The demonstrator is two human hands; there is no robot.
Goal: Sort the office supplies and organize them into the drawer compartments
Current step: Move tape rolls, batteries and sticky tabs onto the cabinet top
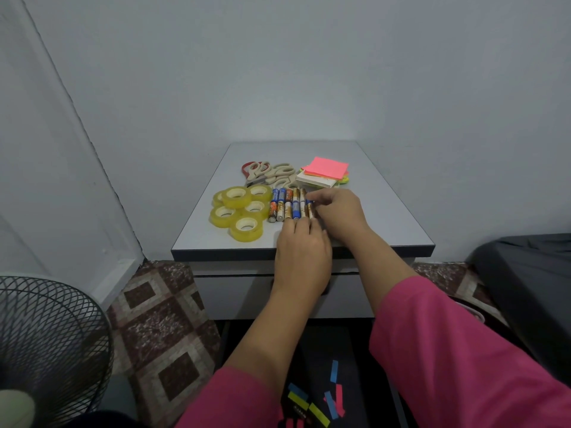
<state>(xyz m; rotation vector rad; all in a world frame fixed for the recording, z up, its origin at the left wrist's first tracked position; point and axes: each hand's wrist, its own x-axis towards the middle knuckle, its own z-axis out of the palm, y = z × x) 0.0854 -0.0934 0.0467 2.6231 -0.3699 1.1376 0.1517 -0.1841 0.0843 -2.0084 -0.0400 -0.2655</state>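
Observation:
Several batteries (pixel 285 204) lie side by side in two rows on the small grey table (pixel 386 217). My left hand (pixel 301 251) reaches to their near ends, fingertips touching them. My right hand (pixel 338 211) lies at the right end of the rows with its fingers curled around the outermost batteries. To the left sits a cluster of yellow tape rolls (pixel 239 211). Behind are several scissors (pixel 272 174) with beige and red handles, and stacks of sticky notes (pixel 327 173) topped with pink. The drawer front (pixel 234 296) under the tabletop is closed.
A black mesh fan guard (pixel 49 335) stands at the lower left. Patterned brown flooring (pixel 160 329) runs beside the table. A dark object (pixel 531 279) sits at the right. White walls close the table in behind and on the left.

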